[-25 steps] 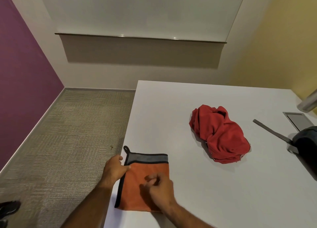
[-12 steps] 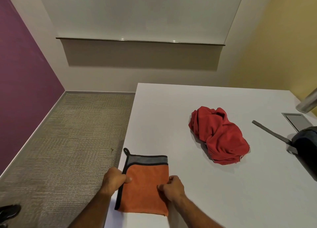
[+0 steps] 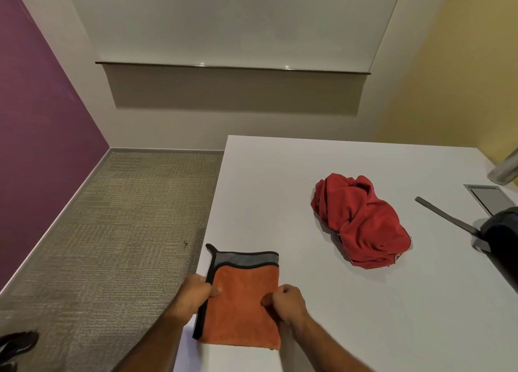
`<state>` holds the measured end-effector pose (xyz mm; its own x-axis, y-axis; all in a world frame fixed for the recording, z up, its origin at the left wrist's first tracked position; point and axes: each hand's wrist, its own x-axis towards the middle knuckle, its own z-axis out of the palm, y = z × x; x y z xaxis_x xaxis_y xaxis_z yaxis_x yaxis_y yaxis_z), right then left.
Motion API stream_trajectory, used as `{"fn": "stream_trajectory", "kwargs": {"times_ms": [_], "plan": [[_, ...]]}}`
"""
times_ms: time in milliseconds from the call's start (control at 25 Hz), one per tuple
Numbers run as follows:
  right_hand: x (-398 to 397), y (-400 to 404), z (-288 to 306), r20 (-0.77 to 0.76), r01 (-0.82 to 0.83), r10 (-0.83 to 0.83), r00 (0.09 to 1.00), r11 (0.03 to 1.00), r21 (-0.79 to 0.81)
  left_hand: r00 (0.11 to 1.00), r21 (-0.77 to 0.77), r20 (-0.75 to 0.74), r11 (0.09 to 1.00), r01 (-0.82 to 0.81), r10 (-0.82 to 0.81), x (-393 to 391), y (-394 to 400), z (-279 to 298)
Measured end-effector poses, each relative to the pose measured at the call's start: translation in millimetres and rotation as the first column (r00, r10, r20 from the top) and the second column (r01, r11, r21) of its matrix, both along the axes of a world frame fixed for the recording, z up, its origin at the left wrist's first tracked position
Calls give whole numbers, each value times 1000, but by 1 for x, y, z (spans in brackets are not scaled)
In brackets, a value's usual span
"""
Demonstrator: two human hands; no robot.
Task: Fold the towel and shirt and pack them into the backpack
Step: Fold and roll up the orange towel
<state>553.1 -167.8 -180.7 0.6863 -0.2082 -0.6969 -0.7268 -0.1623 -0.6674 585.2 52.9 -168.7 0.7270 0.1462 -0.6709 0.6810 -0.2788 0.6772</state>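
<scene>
While the folded orange towel [image 3: 241, 301] lies flat at the table [image 3: 350, 301] edge nearest you, your L hand [image 3: 193, 294] pinches its left hem and your R hand [image 3: 288, 301] pinches its right edge. Red shirt [image 3: 361, 221] sits crumpled beyond the towel, well apart; backpack [image 3: 501, 231] farther right of it.

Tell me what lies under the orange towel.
The folded orange towel lies on the white table, its grey layer showing at the far edge. Both hands grip its sides; anything beneath is hidden.

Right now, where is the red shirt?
In the head view, the shirt lies crumpled on the white table, right of the orange towel and left of the dark backpack.
</scene>
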Motion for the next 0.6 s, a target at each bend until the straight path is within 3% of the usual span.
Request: {"fn": "stream_trajectory", "kwargs": {"times_ms": [120,200,600], "plan": [[5,-9,11,-24,176,-178,984,930,323,999,-164,8,986,-29,31,0,-3,7],[12,-20,22,-76,233,-222,972,871,432,999,-240,3,970,-38,40,5,-6,14],[45,-52,58,-5,267,-288,958,880,394,996,-316,80,949,0,27,39,-29,36]]}}
